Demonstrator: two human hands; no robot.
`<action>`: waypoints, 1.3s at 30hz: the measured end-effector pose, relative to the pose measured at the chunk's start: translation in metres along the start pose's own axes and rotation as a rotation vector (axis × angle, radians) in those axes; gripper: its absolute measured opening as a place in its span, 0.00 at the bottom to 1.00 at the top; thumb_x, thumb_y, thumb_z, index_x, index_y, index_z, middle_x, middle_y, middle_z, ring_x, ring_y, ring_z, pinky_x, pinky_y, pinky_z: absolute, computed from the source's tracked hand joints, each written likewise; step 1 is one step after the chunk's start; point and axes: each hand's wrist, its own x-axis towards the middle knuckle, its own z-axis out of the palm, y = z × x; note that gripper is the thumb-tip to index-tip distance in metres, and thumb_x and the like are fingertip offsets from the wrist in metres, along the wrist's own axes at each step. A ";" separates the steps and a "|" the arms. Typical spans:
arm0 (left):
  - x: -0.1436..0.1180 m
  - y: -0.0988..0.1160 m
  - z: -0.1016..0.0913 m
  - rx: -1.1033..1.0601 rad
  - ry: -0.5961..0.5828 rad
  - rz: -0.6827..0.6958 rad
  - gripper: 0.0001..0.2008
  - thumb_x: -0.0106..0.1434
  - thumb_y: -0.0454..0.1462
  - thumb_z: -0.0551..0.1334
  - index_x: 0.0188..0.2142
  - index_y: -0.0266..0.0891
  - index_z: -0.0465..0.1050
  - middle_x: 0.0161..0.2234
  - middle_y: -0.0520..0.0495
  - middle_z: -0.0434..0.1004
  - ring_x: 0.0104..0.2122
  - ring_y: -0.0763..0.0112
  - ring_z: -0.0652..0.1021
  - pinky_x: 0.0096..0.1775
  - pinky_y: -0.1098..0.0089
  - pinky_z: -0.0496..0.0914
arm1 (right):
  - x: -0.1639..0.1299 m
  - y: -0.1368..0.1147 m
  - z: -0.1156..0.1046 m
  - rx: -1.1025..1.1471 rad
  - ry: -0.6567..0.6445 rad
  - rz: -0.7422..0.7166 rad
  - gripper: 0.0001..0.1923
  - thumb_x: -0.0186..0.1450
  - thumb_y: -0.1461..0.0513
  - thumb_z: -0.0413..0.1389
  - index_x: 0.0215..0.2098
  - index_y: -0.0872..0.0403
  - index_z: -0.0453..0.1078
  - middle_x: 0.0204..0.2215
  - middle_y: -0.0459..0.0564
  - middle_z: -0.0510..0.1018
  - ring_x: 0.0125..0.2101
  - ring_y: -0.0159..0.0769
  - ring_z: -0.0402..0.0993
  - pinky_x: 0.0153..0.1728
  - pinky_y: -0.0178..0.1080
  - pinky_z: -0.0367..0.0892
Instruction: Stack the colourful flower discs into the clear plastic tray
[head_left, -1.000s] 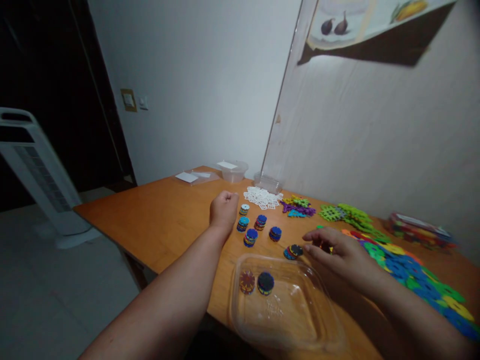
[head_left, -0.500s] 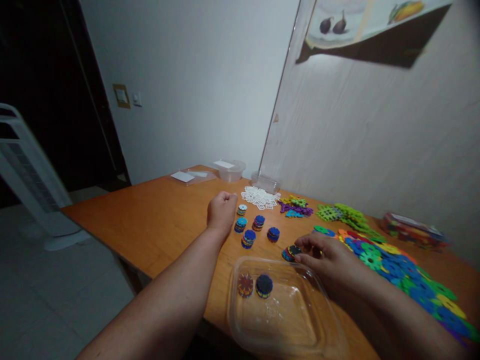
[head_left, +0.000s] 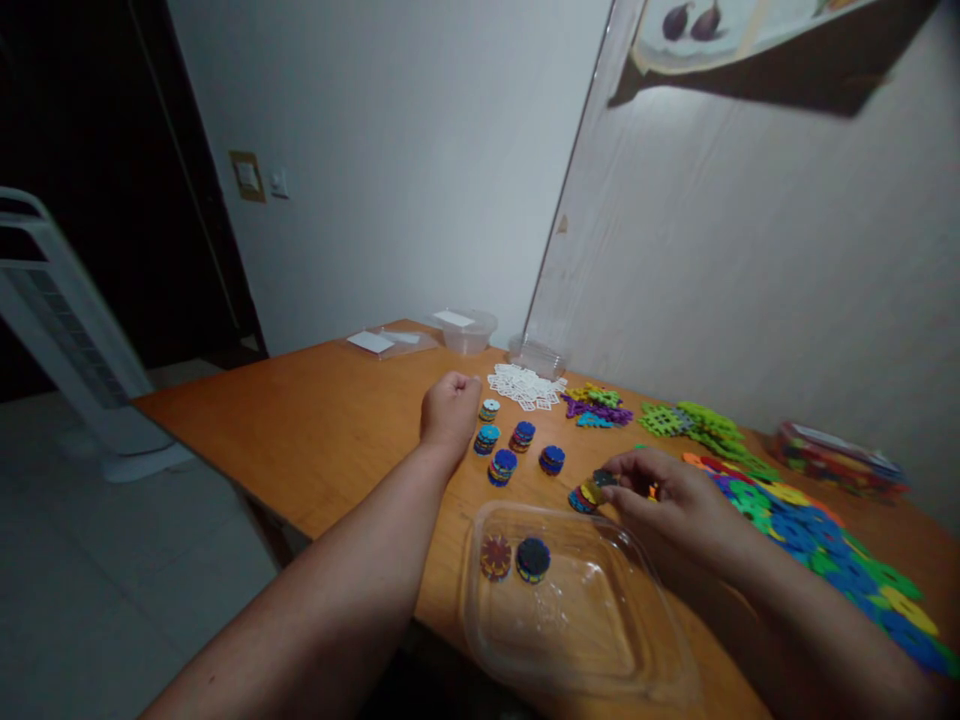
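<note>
My left hand (head_left: 448,410) rests on the wooden table (head_left: 315,430) as a closed fist, just left of several small stacks of coloured discs (head_left: 504,466). My right hand (head_left: 667,498) reaches to a short tilted stack of discs (head_left: 585,494); its fingertips touch the dark top disc (head_left: 602,478). Close to me lies a clear plastic tray (head_left: 600,640) with two small disc stacks (head_left: 514,558) in its left corner.
A spread of flat blue, green and yellow pieces (head_left: 817,545) runs along the right. Green (head_left: 690,425), purple (head_left: 596,405) and white (head_left: 525,387) piles lie farther back, with clear containers (head_left: 466,330) beyond. A white tower fan (head_left: 67,330) stands on the floor at left.
My right hand slid left from the spread of flat pieces to the tilted stack and now touches its top disc. My left fist stayed put. The view shifted slightly.
</note>
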 end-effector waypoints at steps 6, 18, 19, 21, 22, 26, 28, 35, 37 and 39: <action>0.001 -0.005 0.000 0.005 -0.033 0.048 0.15 0.61 0.48 0.60 0.26 0.39 0.70 0.22 0.54 0.69 0.25 0.73 0.69 0.29 0.72 0.61 | 0.001 0.006 0.003 -0.018 0.014 -0.024 0.11 0.61 0.56 0.57 0.36 0.54 0.75 0.26 0.48 0.74 0.27 0.37 0.69 0.28 0.39 0.64; 0.000 -0.002 0.000 0.026 -0.033 0.025 0.16 0.60 0.49 0.60 0.27 0.39 0.71 0.22 0.54 0.70 0.25 0.73 0.69 0.30 0.73 0.61 | -0.004 -0.006 -0.008 -0.011 -0.043 -0.060 0.14 0.62 0.55 0.56 0.42 0.53 0.75 0.29 0.49 0.75 0.29 0.39 0.70 0.30 0.40 0.65; 0.000 -0.002 0.000 0.026 -0.033 0.026 0.15 0.60 0.49 0.60 0.27 0.39 0.71 0.23 0.54 0.70 0.25 0.73 0.69 0.30 0.73 0.62 | -0.009 -0.014 -0.010 -0.001 -0.087 -0.097 0.14 0.63 0.55 0.55 0.43 0.53 0.75 0.30 0.49 0.75 0.30 0.38 0.70 0.30 0.39 0.65; -0.001 -0.003 0.000 0.026 -0.038 0.029 0.15 0.60 0.48 0.60 0.27 0.40 0.71 0.23 0.54 0.70 0.25 0.73 0.69 0.30 0.73 0.62 | -0.020 -0.030 -0.013 -0.013 -0.228 -0.178 0.10 0.65 0.58 0.55 0.42 0.50 0.74 0.30 0.47 0.75 0.31 0.36 0.71 0.31 0.37 0.65; -0.001 -0.003 0.001 0.029 -0.043 0.031 0.15 0.61 0.48 0.60 0.27 0.40 0.71 0.23 0.54 0.70 0.24 0.73 0.69 0.30 0.73 0.62 | -0.026 -0.038 -0.013 -0.049 -0.313 -0.206 0.08 0.65 0.59 0.55 0.41 0.49 0.73 0.30 0.46 0.75 0.30 0.35 0.71 0.29 0.36 0.64; -0.003 -0.002 0.002 0.053 -0.043 0.034 0.14 0.61 0.47 0.59 0.26 0.40 0.71 0.23 0.54 0.70 0.25 0.72 0.70 0.30 0.73 0.62 | -0.042 -0.057 -0.006 -0.273 -0.486 -0.246 0.04 0.64 0.64 0.55 0.32 0.49 0.70 0.28 0.44 0.77 0.26 0.32 0.70 0.26 0.34 0.59; -0.003 -0.001 0.002 0.058 -0.037 0.032 0.14 0.61 0.47 0.60 0.26 0.40 0.71 0.23 0.54 0.71 0.25 0.72 0.70 0.30 0.73 0.62 | -0.044 -0.058 -0.001 -0.361 -0.456 -0.287 0.04 0.64 0.64 0.55 0.32 0.49 0.69 0.29 0.45 0.77 0.26 0.32 0.70 0.26 0.35 0.58; -0.003 0.001 0.001 0.081 -0.040 0.056 0.13 0.60 0.46 0.60 0.26 0.40 0.71 0.23 0.53 0.70 0.26 0.71 0.70 0.30 0.73 0.61 | -0.043 -0.052 0.006 -0.439 -0.413 -0.301 0.08 0.66 0.65 0.52 0.31 0.50 0.71 0.29 0.48 0.79 0.25 0.33 0.71 0.25 0.36 0.57; -0.004 0.003 0.001 0.083 -0.034 0.045 0.13 0.60 0.46 0.60 0.25 0.40 0.71 0.22 0.53 0.69 0.26 0.71 0.70 0.30 0.73 0.62 | -0.044 -0.051 0.005 -0.434 -0.399 -0.321 0.09 0.65 0.67 0.52 0.32 0.49 0.72 0.29 0.48 0.80 0.26 0.33 0.72 0.26 0.36 0.57; -0.005 0.004 0.001 0.079 -0.031 0.040 0.13 0.60 0.46 0.60 0.25 0.40 0.71 0.22 0.53 0.69 0.26 0.71 0.69 0.30 0.73 0.62 | -0.044 -0.050 0.003 -0.422 -0.382 -0.358 0.09 0.64 0.68 0.53 0.32 0.49 0.72 0.31 0.47 0.80 0.27 0.33 0.72 0.27 0.36 0.58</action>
